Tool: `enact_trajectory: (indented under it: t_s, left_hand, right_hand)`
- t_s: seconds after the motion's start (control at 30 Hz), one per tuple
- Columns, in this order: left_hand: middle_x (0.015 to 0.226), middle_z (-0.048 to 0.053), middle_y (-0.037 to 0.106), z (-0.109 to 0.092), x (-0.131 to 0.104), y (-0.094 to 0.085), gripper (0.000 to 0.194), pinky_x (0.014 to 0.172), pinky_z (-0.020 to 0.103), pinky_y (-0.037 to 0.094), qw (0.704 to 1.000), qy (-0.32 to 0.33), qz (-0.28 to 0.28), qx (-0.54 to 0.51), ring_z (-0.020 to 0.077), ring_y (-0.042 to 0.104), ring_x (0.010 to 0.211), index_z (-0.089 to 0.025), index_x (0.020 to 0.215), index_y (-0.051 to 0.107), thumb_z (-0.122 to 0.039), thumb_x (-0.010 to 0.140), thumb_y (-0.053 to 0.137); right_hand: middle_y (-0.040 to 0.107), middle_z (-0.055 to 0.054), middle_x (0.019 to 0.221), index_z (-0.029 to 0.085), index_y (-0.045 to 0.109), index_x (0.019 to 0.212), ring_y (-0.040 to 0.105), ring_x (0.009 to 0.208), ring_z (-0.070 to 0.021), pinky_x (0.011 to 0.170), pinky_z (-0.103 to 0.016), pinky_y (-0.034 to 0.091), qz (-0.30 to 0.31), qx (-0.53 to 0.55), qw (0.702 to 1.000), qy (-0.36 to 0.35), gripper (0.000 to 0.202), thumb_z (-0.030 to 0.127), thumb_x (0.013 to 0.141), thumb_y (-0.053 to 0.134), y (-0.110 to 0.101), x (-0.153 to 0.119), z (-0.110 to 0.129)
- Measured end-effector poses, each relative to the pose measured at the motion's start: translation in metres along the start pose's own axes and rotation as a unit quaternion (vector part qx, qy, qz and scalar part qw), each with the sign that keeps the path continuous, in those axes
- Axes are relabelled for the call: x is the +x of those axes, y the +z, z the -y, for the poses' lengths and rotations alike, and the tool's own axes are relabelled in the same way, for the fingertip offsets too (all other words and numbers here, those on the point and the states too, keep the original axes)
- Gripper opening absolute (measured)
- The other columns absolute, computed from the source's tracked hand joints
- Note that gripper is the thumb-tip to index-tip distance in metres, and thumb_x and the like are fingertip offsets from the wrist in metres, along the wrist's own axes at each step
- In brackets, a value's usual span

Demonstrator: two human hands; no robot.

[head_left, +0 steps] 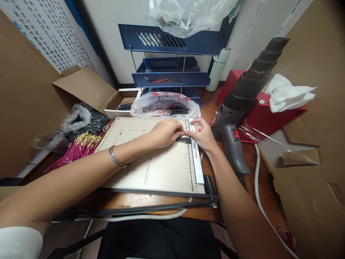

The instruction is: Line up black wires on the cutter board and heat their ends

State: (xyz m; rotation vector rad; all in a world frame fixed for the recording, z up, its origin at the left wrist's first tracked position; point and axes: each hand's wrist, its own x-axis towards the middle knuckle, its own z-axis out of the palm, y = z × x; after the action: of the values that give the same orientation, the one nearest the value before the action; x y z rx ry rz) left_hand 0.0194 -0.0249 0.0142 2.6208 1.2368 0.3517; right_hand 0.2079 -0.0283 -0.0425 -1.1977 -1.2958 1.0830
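Observation:
A cream paper cutter [161,172] with a printed grid lies flat on the table. My left hand [168,133] is closed over its upper right part, fingers bent round a bundle of thin black wires [184,140] that points toward the cutting edge. Along that edge runs a white strip [198,163] lettered "Paper Cutter". My right hand [202,135] reaches over the strip, thumb and fingers drawn together against my left fingertips. What lies between the right fingers is too small to make out. The black cutter arm [151,208] is swung out along the near side.
A heat gun [237,115] stands right, before a red box [272,120] with tissue. Maroon wires with gold ends [83,144] lie left. Behind are a plastic bag [161,104] of black wires, an open carton [118,104] and a blue tray rack [172,79]. A white cable [257,187] runs right.

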Motion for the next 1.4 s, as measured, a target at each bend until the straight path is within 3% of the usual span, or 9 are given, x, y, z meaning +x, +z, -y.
enact_trajectory:
  t_s: [0.4,0.73,0.97,1.4]
  left_hand:
    - [0.099,0.010,0.078,-0.001,-0.003,0.002,0.022,0.087,0.038,0.049,0.999,0.007,-0.024,-0.023,0.0238,0.066,0.093,-0.016,0.100,0.079,-0.025,0.101,0.059]
    - [0.100,0.008,0.079,0.020,-0.022,-0.021,0.016,0.088,0.035,0.047,0.998,0.009,-0.044,-0.053,0.0213,0.067,0.093,-0.017,0.099,0.076,-0.023,0.098,0.061]
    - [0.104,0.009,0.077,0.008,-0.033,-0.016,0.018,0.091,0.037,0.048,0.998,0.026,-0.030,-0.045,0.0232,0.066,0.098,-0.017,0.103,0.077,-0.025,0.100,0.061]
    - [0.098,0.007,0.080,-0.001,-0.011,-0.008,0.016,0.089,0.036,0.047,0.999,0.026,0.011,-0.025,0.0229,0.067,0.094,-0.018,0.098,0.082,-0.019,0.096,0.066]
  right_hand:
    - [0.033,0.014,0.050,0.024,0.056,0.093,0.029,0.050,-0.0092,0.056,-0.028,0.017,-0.004,-0.003,1.000,0.015,0.044,0.035,0.059,0.082,0.000,-0.001,0.003]
    - [0.039,0.010,0.054,0.026,0.056,0.088,0.036,0.051,-0.0137,0.058,-0.031,0.028,-0.084,0.011,0.996,0.016,0.033,0.043,0.065,0.072,0.011,0.003,-0.005]
    - [0.044,0.008,0.058,0.025,0.057,0.087,0.041,0.055,-0.0144,0.060,-0.031,0.030,-0.106,0.023,0.994,-0.009,0.032,0.044,0.066,0.071,0.015,0.001,-0.004]
    - [0.043,0.008,0.055,0.024,0.058,0.083,0.040,0.053,-0.0138,0.058,-0.030,0.030,-0.113,0.017,0.993,-0.008,0.021,0.036,0.072,0.071,0.015,0.004,-0.008]
